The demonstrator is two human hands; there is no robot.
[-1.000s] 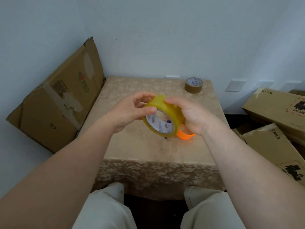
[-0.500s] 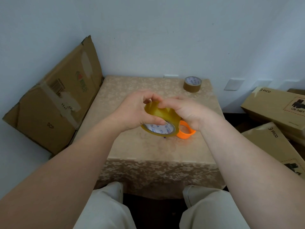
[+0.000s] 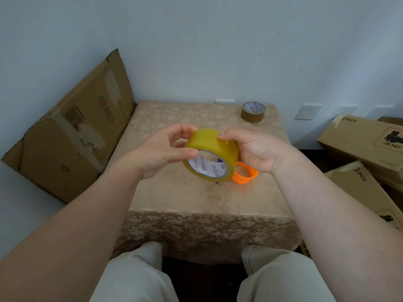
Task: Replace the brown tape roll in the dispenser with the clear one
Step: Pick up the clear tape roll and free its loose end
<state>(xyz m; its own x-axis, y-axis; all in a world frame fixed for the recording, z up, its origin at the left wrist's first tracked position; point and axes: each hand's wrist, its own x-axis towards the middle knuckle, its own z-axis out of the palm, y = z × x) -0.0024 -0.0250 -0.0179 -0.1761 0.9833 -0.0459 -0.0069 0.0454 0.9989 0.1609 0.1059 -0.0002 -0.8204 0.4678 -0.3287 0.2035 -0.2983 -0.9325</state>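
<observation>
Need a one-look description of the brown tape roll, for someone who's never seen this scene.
Find the table with the beige floral cloth against the white wall. At its far right corner the brown roll lies flat, alone. Unlike the yellowish clear roll held in both hands, it is opaque brown and nobody touches it.

A plain pale blue-white wall (image 3: pixel 196 51) backs a small square table (image 3: pixel 174 199) draped in beige floral-patterned cloth. A flattened brown cardboard box (image 3: pixel 72 131) leans against the wall at left; stacked brown cardboard cartons (image 3: pixel 362 147) lie at right. White wall plates (image 3: pixel 308 111) sit low.
</observation>
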